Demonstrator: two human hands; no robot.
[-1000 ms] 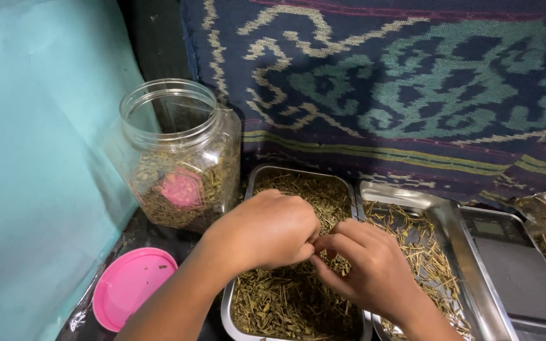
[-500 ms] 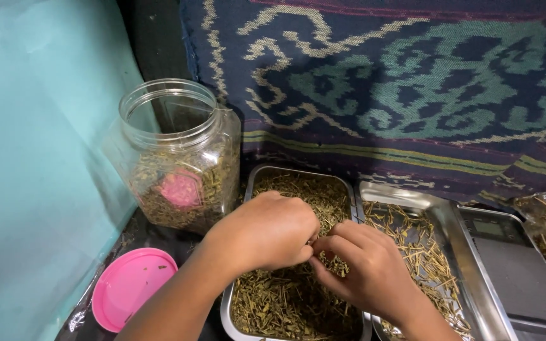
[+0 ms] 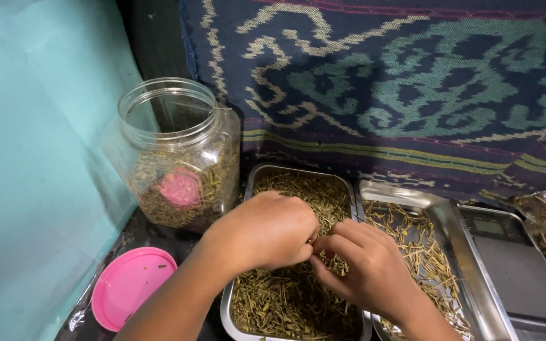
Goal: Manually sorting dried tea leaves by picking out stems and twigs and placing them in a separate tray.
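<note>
We hold our left hand [image 3: 265, 230] and right hand [image 3: 366, 268] together over the steel tray [image 3: 255, 177] of dried herbs [image 3: 273, 303], fingertips meeting in a narrow grip on small herb pieces. At ten o'clock stands the open jar [image 3: 178, 155].

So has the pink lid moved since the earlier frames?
No. The pink lid lies in the same spot, left of the metal tray and below the jar.

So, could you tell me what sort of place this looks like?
Probably a small home workbench for sorting dried herbs: a steel tray of dried herbs, an open plastic jar of the same, and a digital scale.
</note>
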